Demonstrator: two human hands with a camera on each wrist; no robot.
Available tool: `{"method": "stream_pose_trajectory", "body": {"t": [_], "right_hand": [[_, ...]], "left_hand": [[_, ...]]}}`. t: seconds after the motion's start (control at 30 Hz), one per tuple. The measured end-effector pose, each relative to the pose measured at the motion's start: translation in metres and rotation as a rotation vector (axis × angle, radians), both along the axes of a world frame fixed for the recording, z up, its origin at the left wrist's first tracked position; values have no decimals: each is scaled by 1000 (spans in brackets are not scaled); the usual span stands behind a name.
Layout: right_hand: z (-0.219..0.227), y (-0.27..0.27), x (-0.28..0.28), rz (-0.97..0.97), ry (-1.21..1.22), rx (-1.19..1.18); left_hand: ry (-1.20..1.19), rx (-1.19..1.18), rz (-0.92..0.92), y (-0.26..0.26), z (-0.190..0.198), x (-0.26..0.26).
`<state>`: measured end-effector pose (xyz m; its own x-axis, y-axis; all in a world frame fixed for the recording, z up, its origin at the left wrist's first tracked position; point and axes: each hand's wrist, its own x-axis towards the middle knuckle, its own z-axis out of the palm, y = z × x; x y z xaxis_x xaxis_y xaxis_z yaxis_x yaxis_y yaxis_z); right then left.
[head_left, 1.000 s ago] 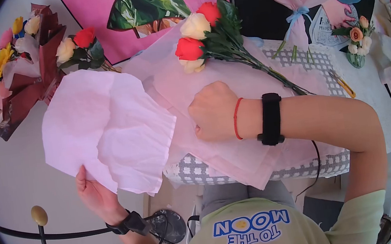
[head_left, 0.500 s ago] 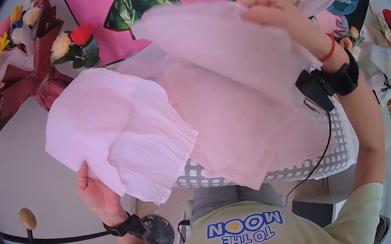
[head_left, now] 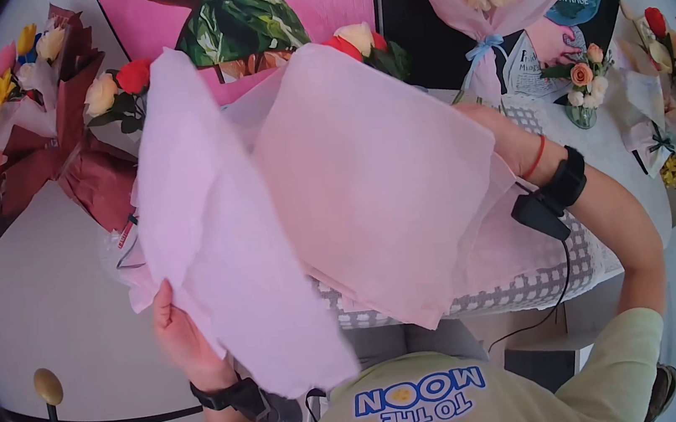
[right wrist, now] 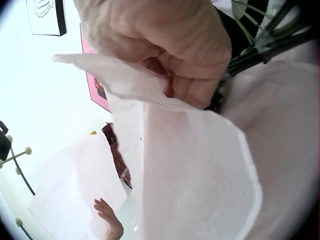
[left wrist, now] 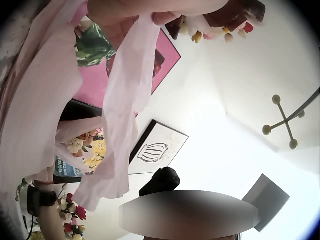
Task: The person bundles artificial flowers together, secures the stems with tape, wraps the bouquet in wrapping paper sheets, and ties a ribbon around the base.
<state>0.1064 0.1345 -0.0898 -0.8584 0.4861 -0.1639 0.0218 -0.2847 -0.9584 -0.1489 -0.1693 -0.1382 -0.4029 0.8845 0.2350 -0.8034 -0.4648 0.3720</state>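
Note:
My left hand (head_left: 189, 339) pinches the lower edge of a loose pale pink sheet of wrapping paper (head_left: 206, 202), which hangs tilted at the left of the table. My right hand (head_left: 502, 136) is at the right edge of a second pink sheet (head_left: 376, 181), partly behind it in the head view. In the right wrist view its curled fingers grip that paper, close to green stems (right wrist: 270, 52). The red and cream roses (head_left: 357, 38) show only their tops beyond the paper; the sheet hides the rest.
A dark red wrapped bouquet (head_left: 61, 152) stands at the left. A peach rose bouquet in pink paper (head_left: 491, 15) lies at the back right, near a small glass vase of roses (head_left: 583, 113). A cable (head_left: 565, 276) hangs from the right wrist camera. Grey checked cloth (head_left: 533, 288) covers the table.
My right hand lifted a pink sheet up and back, then came down to the right, and the paper now covers the rose stems. The left hand's sheet has swung to a steeper, narrower view.

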Motion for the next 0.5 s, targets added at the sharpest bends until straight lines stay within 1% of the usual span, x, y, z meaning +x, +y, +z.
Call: {"method": "stream_pose_trajectory", "body": {"t": [0.03,0.07,0.1,0.13,0.17,0.2,0.23,0.27,0.3,0.33,0.37,0.4,0.43,0.47,0.5], "right_hand": [[-4,-1,1,-1,0,-4],[-9,0,2,-28,-65,-15],[-12,0,3,-54,-130,-26],[-13,0,3,-55,-128,-28],[-12,0,1,-43,-121,-130],[-11,-1,0,-30,-114,-232],[-8,-2,1,-29,-113,-233],[-2,-4,2,22,-142,-202],[1,-4,2,75,-171,-169],[1,-5,2,80,-172,-168],[0,-6,2,99,-198,9],[-1,-7,2,118,-223,188],[-3,-7,2,125,-223,188],[-6,-7,1,134,-233,316],[-7,-7,0,142,-240,443]], "left_hand": [[-13,-103,93,3,-3,2],[-25,-206,185,7,-5,6],[-23,-208,184,11,-4,11],[-9,-264,160,16,-3,18],[4,-320,136,20,-2,25],[6,-322,136,25,-4,31],[4,-396,122,30,-7,36],[1,-470,108,33,-9,41],[1,-469,112,35,-9,45],[22,-455,74,36,-9,49],[43,-442,37,37,-9,52],[39,-442,43,38,-8,55],[79,-471,93,38,-6,58],[120,-500,144,38,-5,59],[119,-503,152,36,-4,60]]}}
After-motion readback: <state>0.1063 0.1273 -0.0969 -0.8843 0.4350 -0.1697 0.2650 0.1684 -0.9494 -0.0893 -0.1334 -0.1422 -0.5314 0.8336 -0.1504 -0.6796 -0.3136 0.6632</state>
